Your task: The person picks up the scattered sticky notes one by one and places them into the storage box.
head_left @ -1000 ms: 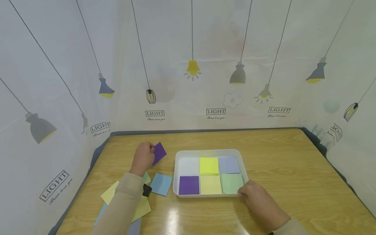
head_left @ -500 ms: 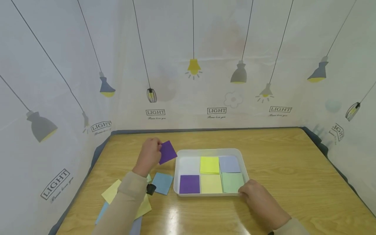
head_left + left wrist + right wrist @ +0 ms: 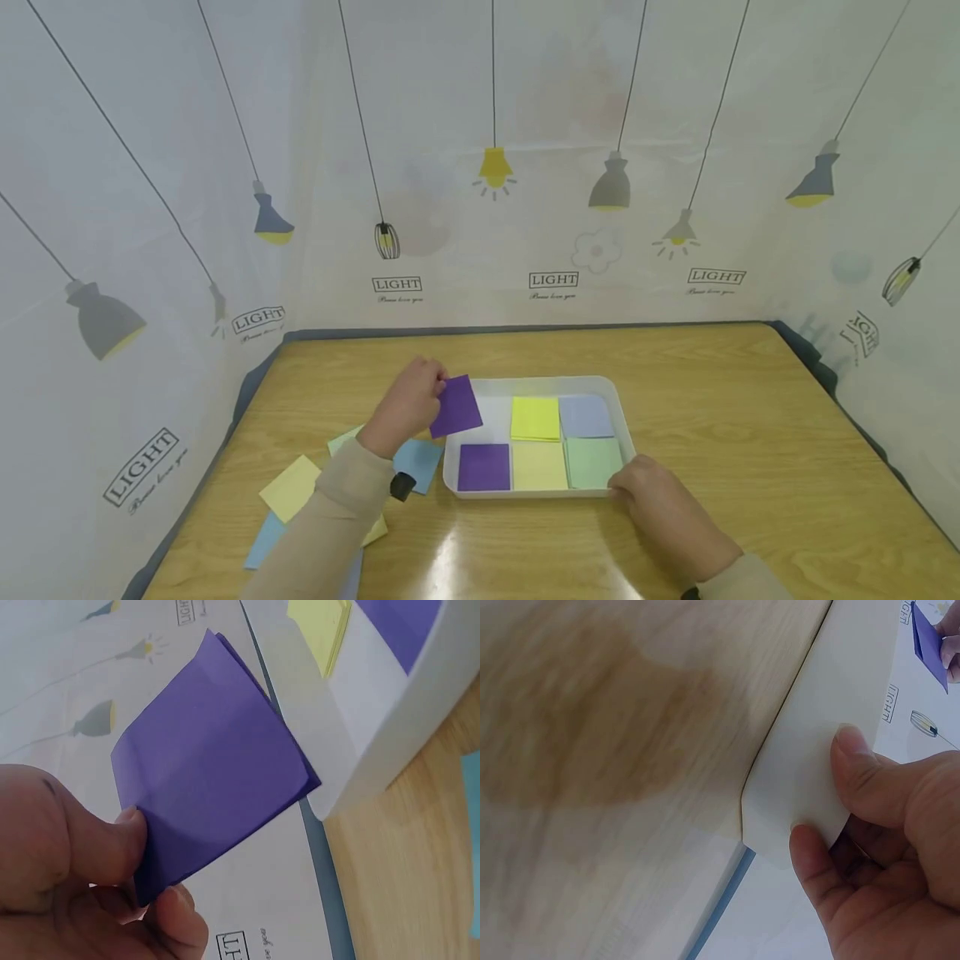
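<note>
1. The left hand [image 3: 408, 404] pinches a layered square of purple paper [image 3: 456, 407] near one corner, raised at the back-left corner of a shallow white rectangular tray [image 3: 540, 386].
2. The right hand [image 3: 663, 512] grips the tray's front-right corner, thumb on the outer wall.
3. Inside lie square paper stacks: bright yellow [image 3: 535, 418] and lavender [image 3: 587, 416] behind; dark purple [image 3: 483, 467], pale yellow [image 3: 540, 467], mint green [image 3: 593, 462] in front.
4. Blue square paper [image 3: 422, 462] rests left of the tray on the wood-grain desk [image 3: 750, 417].
</note>
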`<state>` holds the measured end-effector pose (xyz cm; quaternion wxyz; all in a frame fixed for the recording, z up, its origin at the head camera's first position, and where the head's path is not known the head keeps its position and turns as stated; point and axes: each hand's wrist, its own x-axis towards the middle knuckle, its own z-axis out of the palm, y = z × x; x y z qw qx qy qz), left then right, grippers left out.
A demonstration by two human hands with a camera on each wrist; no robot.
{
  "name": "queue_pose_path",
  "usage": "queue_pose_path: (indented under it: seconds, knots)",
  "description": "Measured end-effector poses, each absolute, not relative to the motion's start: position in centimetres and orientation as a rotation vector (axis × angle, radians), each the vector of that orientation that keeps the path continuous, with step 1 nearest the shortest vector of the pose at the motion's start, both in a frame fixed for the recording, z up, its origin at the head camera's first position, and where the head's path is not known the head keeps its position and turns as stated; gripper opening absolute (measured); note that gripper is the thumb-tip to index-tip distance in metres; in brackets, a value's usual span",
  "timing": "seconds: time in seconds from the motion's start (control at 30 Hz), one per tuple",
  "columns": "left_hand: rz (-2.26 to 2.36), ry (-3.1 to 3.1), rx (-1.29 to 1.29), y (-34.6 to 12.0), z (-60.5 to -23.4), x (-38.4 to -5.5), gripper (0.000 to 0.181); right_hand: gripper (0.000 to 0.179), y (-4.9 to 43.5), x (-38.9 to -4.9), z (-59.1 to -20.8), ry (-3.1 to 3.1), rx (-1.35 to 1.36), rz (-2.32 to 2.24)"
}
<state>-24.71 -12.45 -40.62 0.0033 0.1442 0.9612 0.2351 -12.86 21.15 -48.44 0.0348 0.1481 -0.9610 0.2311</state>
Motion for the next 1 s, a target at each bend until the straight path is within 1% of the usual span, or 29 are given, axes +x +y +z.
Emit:
queue_pose_path:
  seconds: [0.2, 0.37, 0.53, 1.0]
  knots:
    - [0.756, 2.888, 0.543, -11.2, -41.5, -24.5, 0.015, 0.014, 21.2, -13.0, -48.3, -2.957, 0.464, 0.72]
    - [0.754, 2.809, 0.536, -10.2, -42.2, -24.3, 0.016, 0.015, 21.2, -12.9, -48.2, -2.941, 0.48, 0.725]
    - [0.649, 2.804, 0.524, -9.5, -43.1, -24.1, 0.013, 0.015, 21.3, -12.9, -48.3, -2.899, 0.525, 0.674]
    - [0.447, 2.847, 0.651, -8.4, -45.6, -23.4, 0.011, 0.012, 21.4, -12.9, -48.7, -2.879, 0.562, 0.658]
